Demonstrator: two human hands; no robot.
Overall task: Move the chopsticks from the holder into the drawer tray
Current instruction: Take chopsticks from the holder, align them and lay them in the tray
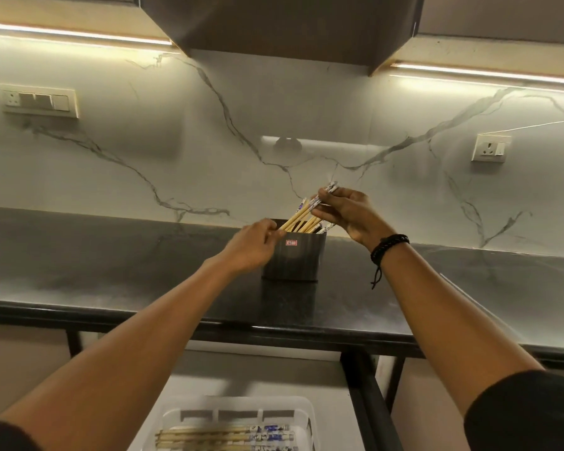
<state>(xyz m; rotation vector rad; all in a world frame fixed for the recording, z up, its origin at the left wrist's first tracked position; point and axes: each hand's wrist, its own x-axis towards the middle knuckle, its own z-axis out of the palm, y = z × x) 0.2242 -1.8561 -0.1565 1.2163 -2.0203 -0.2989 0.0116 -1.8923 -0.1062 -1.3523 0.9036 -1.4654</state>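
A dark square holder (296, 258) stands on the black countertop (111, 262), with several wooden chopsticks (298, 219) leaning out of it to the right. My left hand (253, 245) grips the holder's upper left rim. My right hand (349, 211) pinches the patterned upper ends of a few chopsticks (323, 195) above the holder. Below the counter, an open drawer holds a white tray (306, 408) where several chopsticks (225, 439) lie side by side.
A marble-look backsplash (274, 125) rises behind the counter, with switch plates at left (38, 100) and right (490, 148). Dark wall cabinets (284, 24) hang overhead with light strips. A black metal frame (362, 395) runs beside the drawer.
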